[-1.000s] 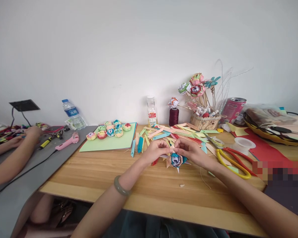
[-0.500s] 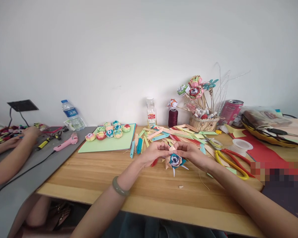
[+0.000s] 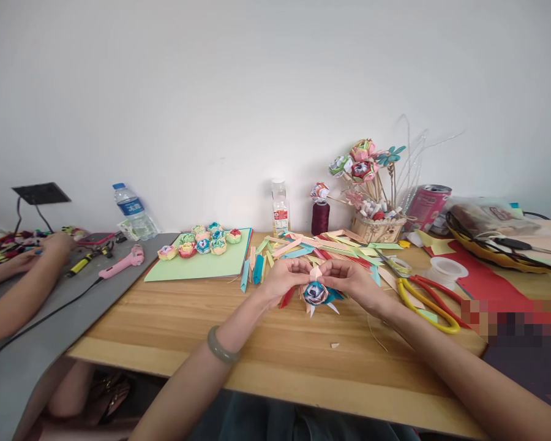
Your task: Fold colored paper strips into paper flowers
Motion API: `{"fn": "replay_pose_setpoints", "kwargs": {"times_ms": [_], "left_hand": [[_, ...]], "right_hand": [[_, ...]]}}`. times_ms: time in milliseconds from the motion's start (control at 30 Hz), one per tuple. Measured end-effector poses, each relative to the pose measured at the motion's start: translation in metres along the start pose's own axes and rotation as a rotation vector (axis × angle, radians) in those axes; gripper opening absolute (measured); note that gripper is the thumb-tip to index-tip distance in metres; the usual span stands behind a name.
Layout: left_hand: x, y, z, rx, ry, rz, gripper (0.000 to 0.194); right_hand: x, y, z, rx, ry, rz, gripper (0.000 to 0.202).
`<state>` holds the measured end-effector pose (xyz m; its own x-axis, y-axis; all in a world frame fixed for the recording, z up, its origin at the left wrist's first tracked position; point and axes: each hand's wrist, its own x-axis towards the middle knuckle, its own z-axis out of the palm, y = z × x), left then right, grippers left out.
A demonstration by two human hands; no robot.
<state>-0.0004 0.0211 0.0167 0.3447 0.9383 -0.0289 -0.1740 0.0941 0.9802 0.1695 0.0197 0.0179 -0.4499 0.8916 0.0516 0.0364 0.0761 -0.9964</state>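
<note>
Between my two hands is a paper flower [image 3: 316,294] with a white and purple centre, blue petals and some peach ones. Its open face points toward me, and pale tips stick out below. My left hand [image 3: 282,282] pinches a peach petal at the flower's upper edge from the left. From the right, my right hand [image 3: 349,280] pinches the same upper edge, its fingertips close to the left ones. Behind the hands lies a heap of folded paper strips [image 3: 298,245] in many colours. The fingers hide part of the flower's back.
Finished paper flowers [image 3: 202,246] sit on green paper [image 3: 197,269] at left. Yellow-and-red-handled pliers [image 3: 441,306] and a plastic cup [image 3: 447,269] lie right. A flower basket [image 3: 377,228], thread spool [image 3: 320,218] and glue bottle [image 3: 280,211] stand behind. Another person's hands [image 3: 57,248] are far left.
The flower has turned and shifted slightly left between my fingers, its centre now facing more to the left. My hands stay at its upper edge.
</note>
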Motion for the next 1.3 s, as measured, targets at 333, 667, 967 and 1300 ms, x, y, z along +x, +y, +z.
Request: {"fn": "replay_pose_setpoints", "kwargs": {"times_ms": [333, 667, 967, 1300], "left_hand": [[-0.002, 0.002, 0.000, -0.007, 0.030, 0.030, 0.027], [-0.003, 0.000, 0.003, 0.012, 0.043, 0.063, 0.030], [-0.001, -0.001, -0.001, 0.377, 0.081, 0.305, 0.015], [-0.007, 0.002, 0.002, 0.500, 0.041, 0.494, 0.006]], "right_hand": [[0.002, 0.003, 0.004, -0.077, 0.014, -0.070, 0.031], [0.002, 0.007, 0.004, -0.097, 0.019, -0.060, 0.033], [-0.005, 0.001, 0.001, -0.582, 0.087, -0.354, 0.017], [-0.010, 0.004, -0.003, -1.011, 0.165, -0.729, 0.009]]}}
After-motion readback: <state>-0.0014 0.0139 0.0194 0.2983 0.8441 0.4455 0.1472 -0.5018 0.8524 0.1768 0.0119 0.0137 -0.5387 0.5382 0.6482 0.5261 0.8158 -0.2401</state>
